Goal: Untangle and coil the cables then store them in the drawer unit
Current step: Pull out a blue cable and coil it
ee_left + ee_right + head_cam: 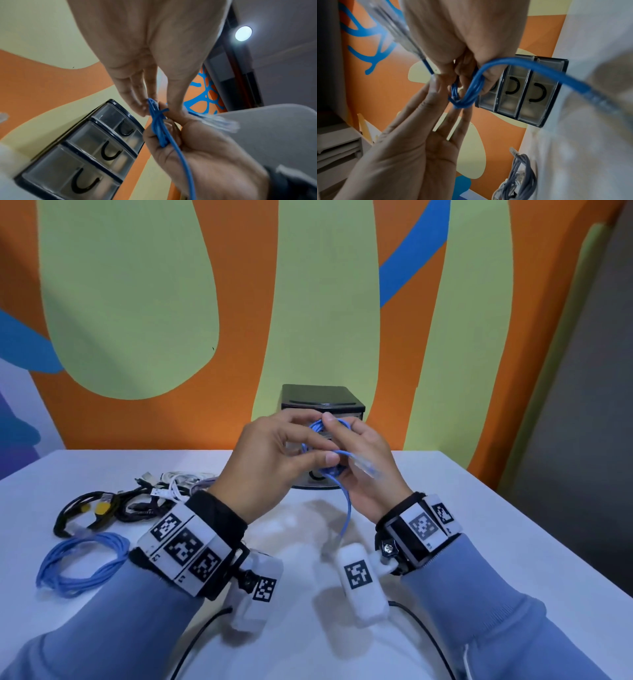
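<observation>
Our drawer unit (322,402) stands on the table (479,535) by the wall; tangled cables (137,498) lie left, a coiled cable (80,563) before them.

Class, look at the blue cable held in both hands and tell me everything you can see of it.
The thin blue round-jacketed network cable is gathered into a small coil of several loops, held above the white table in front of the drawer unit. The left hand and right hand both pinch the bundle. One end, with a clear plastic plug, sticks out to the right; the other end hangs down between the wrists.
</observation>
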Demonstrator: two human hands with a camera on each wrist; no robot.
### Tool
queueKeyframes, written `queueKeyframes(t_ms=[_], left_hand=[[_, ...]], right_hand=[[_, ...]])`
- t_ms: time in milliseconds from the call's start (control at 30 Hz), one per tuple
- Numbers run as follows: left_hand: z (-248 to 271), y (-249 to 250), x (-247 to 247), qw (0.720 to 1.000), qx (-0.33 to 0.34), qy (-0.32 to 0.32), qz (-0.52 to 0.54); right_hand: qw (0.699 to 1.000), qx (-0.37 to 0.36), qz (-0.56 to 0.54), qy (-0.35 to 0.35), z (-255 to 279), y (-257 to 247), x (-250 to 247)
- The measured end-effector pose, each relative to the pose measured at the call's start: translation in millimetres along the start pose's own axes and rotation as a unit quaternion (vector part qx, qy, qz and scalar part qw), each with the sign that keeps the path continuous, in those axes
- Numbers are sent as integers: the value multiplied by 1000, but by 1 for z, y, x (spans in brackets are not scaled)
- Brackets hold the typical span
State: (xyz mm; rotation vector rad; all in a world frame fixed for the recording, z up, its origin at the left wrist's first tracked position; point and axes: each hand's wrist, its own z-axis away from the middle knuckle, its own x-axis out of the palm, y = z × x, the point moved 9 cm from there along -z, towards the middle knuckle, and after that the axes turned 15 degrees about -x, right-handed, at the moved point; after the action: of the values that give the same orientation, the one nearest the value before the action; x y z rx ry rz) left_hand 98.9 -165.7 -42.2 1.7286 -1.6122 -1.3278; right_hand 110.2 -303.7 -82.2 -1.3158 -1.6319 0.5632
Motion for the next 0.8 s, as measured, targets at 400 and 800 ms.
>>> queueKeyframes(t_ms=[400,800], left_hand=[[-3,-18,-32,969,-136,146,-146],[-8,-18,-36,980,-110,142,-86]], right_hand=[[988,-78,102,-81,5,-19,22],[966,-179,169,-79,6,-33,24]])
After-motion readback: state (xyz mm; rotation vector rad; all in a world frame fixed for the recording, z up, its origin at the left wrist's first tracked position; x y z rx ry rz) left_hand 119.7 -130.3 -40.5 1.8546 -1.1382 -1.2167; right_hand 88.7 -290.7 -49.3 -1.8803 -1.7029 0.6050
